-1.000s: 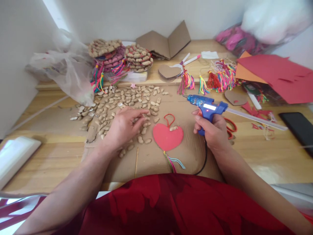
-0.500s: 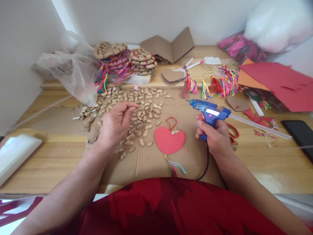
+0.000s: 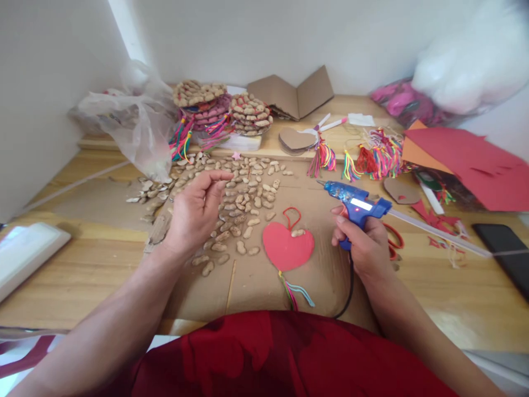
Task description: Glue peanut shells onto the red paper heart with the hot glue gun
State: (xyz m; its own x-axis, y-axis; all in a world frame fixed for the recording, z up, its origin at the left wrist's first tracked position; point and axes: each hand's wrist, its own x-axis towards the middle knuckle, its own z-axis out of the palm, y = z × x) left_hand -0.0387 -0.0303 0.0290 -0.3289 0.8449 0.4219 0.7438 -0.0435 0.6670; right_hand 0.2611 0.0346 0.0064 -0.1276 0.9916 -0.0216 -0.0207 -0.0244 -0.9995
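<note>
- The right hand (image 3: 366,242) was wrapped around the handle of a blue glue gun (image 3: 355,201), fingers closed on the grip, nozzle pointing toward ten o'clock and a clear glue stick (image 3: 438,231) jutting out the back toward four o'clock.
- The left hand (image 3: 196,212) hovered, palm up, over the scattered peanuts (image 3: 243,182) — fingers curled with the tips drawn together, possibly pinching one peanut, though the view was too small to be sure.
- A red paper heart (image 3: 287,247) lay flat on the cardboard sheet (image 3: 256,281) between the two hands, at about eight o'clock from the gun; a single peanut (image 3: 297,232) sat on its upper right lobe, a red loop at twelve o'clock and coloured threads trailing at six.
- Finished peanut hearts (image 3: 250,113) were stacked at the far edge — beside a plastic bag (image 3: 132,127) at nine o'clock from them.
</note>
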